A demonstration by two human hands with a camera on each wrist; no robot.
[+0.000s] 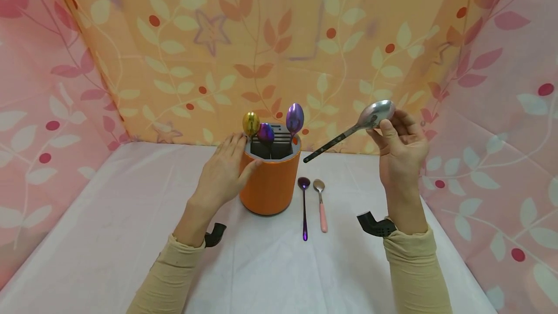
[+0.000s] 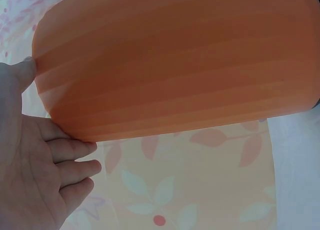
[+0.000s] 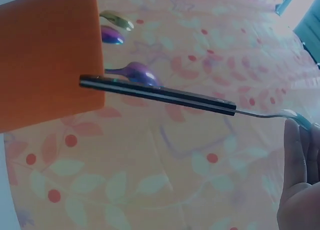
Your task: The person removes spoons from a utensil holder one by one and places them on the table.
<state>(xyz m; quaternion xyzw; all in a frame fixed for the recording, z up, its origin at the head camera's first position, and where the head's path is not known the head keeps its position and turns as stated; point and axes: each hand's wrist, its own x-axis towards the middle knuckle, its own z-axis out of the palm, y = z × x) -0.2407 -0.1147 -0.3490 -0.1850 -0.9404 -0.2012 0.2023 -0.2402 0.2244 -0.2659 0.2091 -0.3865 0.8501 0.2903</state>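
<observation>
My right hand pinches a large metal spoon by its bowl, up in the air to the right of the orange utensil holder. The spoon's black handle slants down to the left, its end close to the holder's rim. My left hand rests against the holder's left side near the top, fingers straight, thumb at the rim. In the holder stand a gold spoon, a small purple-blue spoon and a larger purple spoon, bowls up.
On the white tablecloth, right of the holder, lie a long dark purple spoon and a small spoon with a pink handle. Patterned cloth walls stand behind and on both sides.
</observation>
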